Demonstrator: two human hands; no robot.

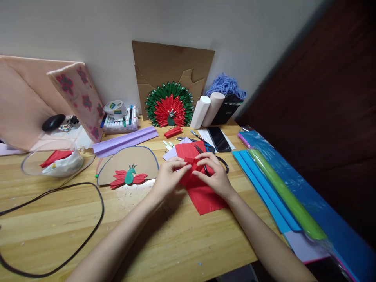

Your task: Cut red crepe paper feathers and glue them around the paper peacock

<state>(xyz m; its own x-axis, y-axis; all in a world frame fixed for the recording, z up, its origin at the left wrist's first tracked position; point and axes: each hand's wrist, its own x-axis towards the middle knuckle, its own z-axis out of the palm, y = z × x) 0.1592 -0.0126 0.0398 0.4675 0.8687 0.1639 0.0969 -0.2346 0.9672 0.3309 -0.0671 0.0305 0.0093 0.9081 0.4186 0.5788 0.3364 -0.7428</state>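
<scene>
Between my two hands is a small piece of red crepe paper [190, 161], pinched at the fingertips. My left hand [170, 172] grips its left side, and my right hand [213, 172] has hold of the right. Beneath them a larger red crepe sheet [205, 199] lies on the table. Black-handled scissors [225, 164] rest by my right hand, partly hidden behind it. Left of my hands is a half-round cardboard piece [133, 156] with a blue edge. It carries a green paper peacock body [129, 177] with red petals on both sides.
A peacock fan [170, 105] in green and red leans with cardboard [173, 55] against the wall. Nearby are a phone [219, 139], a marker box [120, 123] and a purple paper strip [126, 141]. A plastic bowl [26, 160] and black cable [101, 211] lie left; rolled papers [288, 196] lie right.
</scene>
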